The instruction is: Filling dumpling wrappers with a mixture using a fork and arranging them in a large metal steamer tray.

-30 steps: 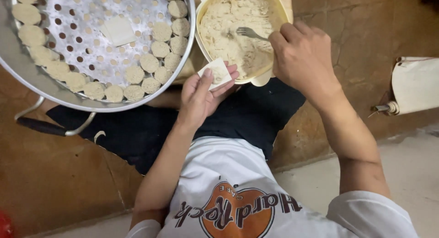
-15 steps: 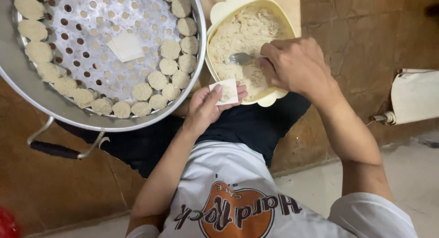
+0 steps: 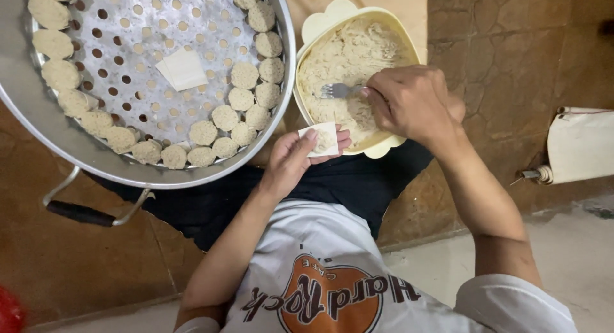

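Note:
My left hand (image 3: pixel 295 162) holds a small square white wrapper (image 3: pixel 322 139) flat on its fingers, with a dab of pale filling on it, just below the bowl's rim. My right hand (image 3: pixel 414 104) grips a metal fork (image 3: pixel 339 90) whose tines rest in the minced filling inside a cream plastic bowl (image 3: pixel 313 27). To the left sits a round perforated metal steamer tray (image 3: pixel 70 151) with several filled dumplings (image 3: pixel 245 75) lined along its edge and spare white wrappers (image 3: pixel 182 69) in its middle.
The tray has a black-gripped wire handle (image 3: pixel 83 213) at lower left. A rolled white cloth or paper (image 3: pixel 581 144) lies at the right on the brown stone floor. A red object (image 3: pixel 9 310) shows at the bottom left corner.
My right hand has pushed the fork deeper into the filling. My left hand with the wrapper stayed by the bowl's rim, and a dab of filling now sits on the wrapper. The view has shifted slightly.

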